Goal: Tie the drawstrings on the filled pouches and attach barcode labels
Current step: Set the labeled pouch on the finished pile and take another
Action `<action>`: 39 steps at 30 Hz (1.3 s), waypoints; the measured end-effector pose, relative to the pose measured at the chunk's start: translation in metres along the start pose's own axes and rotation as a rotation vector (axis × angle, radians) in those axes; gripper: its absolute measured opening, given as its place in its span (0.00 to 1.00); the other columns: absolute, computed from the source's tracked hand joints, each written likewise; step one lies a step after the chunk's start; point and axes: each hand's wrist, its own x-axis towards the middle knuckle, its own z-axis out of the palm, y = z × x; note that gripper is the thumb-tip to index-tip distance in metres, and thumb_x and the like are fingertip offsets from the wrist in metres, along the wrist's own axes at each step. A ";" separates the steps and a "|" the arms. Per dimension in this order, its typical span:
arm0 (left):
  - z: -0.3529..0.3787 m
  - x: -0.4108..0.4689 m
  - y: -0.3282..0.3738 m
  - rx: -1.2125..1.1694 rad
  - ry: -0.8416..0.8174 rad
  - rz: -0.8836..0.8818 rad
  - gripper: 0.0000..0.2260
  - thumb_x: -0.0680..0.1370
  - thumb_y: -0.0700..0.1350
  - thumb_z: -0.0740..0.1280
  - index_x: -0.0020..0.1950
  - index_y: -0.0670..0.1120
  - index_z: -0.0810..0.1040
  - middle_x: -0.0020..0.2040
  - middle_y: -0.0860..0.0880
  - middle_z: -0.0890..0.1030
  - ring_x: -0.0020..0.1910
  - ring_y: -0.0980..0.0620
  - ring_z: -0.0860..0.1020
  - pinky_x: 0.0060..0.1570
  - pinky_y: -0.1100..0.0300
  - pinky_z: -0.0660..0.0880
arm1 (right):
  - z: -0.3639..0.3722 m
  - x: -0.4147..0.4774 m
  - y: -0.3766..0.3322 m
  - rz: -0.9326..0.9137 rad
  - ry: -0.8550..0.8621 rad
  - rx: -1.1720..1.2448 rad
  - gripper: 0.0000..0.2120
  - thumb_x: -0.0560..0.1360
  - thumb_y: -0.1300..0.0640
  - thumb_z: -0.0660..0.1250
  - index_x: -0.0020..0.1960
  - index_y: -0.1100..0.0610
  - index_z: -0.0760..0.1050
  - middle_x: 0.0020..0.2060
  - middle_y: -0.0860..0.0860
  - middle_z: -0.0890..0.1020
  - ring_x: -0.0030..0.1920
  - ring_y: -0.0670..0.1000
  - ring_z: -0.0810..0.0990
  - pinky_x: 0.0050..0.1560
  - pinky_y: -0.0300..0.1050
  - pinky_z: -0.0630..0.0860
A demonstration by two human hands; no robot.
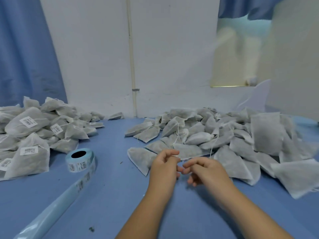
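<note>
pouch [188, 150] just beyond both hands | left hand [164, 168] pinches drawstring [179, 159] | right hand [205, 169] curled, grip unclear

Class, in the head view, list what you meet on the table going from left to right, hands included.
Labelled pouches → label roll → left hand → right hand → tall upright pouch.

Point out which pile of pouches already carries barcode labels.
The left pile, beside the label roll: white barcode stickers show on its pouches; the right pile shows none.
</note>
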 end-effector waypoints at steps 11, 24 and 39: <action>0.005 -0.012 -0.026 0.267 -0.025 -0.010 0.10 0.78 0.39 0.63 0.47 0.52 0.81 0.30 0.54 0.79 0.31 0.57 0.76 0.29 0.71 0.69 | -0.095 0.026 0.005 0.021 0.485 -0.786 0.11 0.70 0.55 0.66 0.52 0.53 0.79 0.51 0.54 0.81 0.52 0.57 0.78 0.53 0.50 0.76; -0.001 -0.020 -0.023 0.318 -0.049 0.015 0.09 0.79 0.39 0.62 0.50 0.51 0.80 0.33 0.49 0.79 0.29 0.59 0.75 0.29 0.71 0.69 | -0.075 0.023 0.006 0.156 0.388 -0.617 0.29 0.68 0.53 0.74 0.66 0.57 0.69 0.53 0.53 0.79 0.53 0.56 0.78 0.49 0.48 0.75; 0.005 -0.023 -0.012 0.104 -0.056 0.054 0.10 0.81 0.49 0.65 0.61 0.53 0.79 0.57 0.53 0.83 0.56 0.54 0.81 0.61 0.54 0.76 | -0.011 -0.007 -0.004 -0.398 0.013 -0.581 0.25 0.66 0.61 0.70 0.62 0.49 0.71 0.40 0.41 0.72 0.40 0.37 0.71 0.39 0.28 0.66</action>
